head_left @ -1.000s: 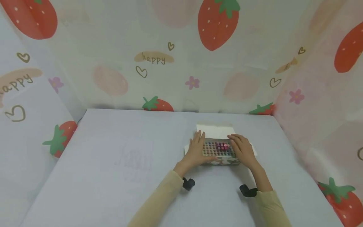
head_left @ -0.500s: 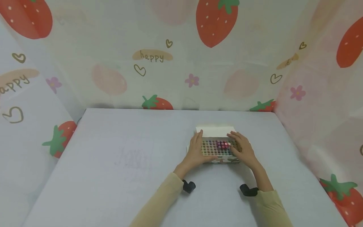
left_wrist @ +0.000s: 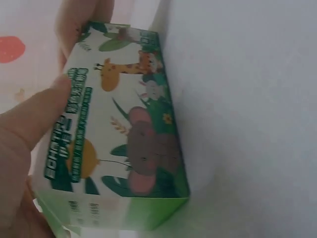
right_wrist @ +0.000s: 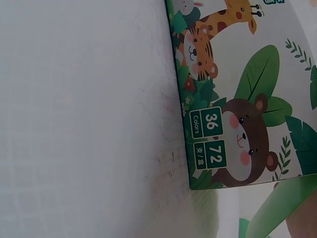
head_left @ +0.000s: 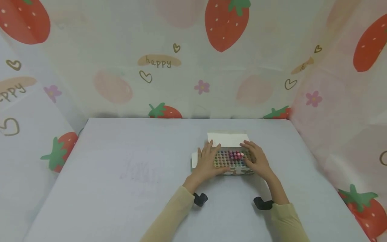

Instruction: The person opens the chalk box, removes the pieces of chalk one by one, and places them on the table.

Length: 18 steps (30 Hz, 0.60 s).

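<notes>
A patterned chalk box (head_left: 242, 171) sits with its lid up, rows of coloured chalk sticks (head_left: 223, 159) showing inside. Several pink and purple chalk sticks (head_left: 236, 155) stand higher than the rest. My left hand (head_left: 207, 164) grips the left end, fingers spread toward the back and thumb (left_wrist: 49, 106) along the front's upper edge. A pale side flap (head_left: 194, 160) sticks out beside it. My right hand (head_left: 258, 163) curls round the right end, fingertips near the back corner, thumb over the sticks. In the right wrist view a green flap (right_wrist: 285, 206) angles out from that end.
The box's white lid (head_left: 228, 139) leans back behind it. A white table (head_left: 136, 188) carries faint coloured marks (head_left: 140, 171) to the left. Strawberry-print sheets (head_left: 175, 84) rise along the back and both sides. Black camera mounts (head_left: 263, 203) hang below the wrists.
The left fingers have spread and the left flap shows more again. The right thumb has moved in over the sticks, and the right flap, earlier visible, is hidden in the head view.
</notes>
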Tool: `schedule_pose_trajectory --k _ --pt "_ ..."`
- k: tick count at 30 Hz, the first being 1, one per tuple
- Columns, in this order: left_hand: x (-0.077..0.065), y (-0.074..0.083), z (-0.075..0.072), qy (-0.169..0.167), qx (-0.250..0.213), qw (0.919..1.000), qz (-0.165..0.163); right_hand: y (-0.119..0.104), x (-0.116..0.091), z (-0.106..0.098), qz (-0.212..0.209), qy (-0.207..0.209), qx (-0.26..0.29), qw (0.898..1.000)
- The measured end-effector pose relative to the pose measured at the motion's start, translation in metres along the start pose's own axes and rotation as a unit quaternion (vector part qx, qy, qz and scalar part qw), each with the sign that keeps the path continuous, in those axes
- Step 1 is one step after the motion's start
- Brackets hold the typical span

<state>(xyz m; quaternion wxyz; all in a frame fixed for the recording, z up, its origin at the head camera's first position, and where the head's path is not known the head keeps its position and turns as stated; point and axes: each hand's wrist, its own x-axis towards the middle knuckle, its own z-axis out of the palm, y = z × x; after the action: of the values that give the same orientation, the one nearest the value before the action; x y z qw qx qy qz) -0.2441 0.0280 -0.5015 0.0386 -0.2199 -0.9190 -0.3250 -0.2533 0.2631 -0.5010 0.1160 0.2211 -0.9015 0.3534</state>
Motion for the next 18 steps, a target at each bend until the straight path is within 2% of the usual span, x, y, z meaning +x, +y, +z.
schedule_pose_trajectory --k 5,11,18 --pt "0.0 0.011 -0.01 0.001 0.044 0.9989 0.018 -0.004 -0.001 0.0 0.005 0.006 -0.001 1.0" --pt "0.009 0.023 -0.013 0.049 0.087 0.9935 0.054 -0.004 -0.002 0.0 -0.001 0.022 -0.01 1.0" --pt "0.025 0.026 -0.01 0.089 0.142 0.984 0.06 -0.002 0.001 0.001 0.014 0.003 -0.025 1.0"
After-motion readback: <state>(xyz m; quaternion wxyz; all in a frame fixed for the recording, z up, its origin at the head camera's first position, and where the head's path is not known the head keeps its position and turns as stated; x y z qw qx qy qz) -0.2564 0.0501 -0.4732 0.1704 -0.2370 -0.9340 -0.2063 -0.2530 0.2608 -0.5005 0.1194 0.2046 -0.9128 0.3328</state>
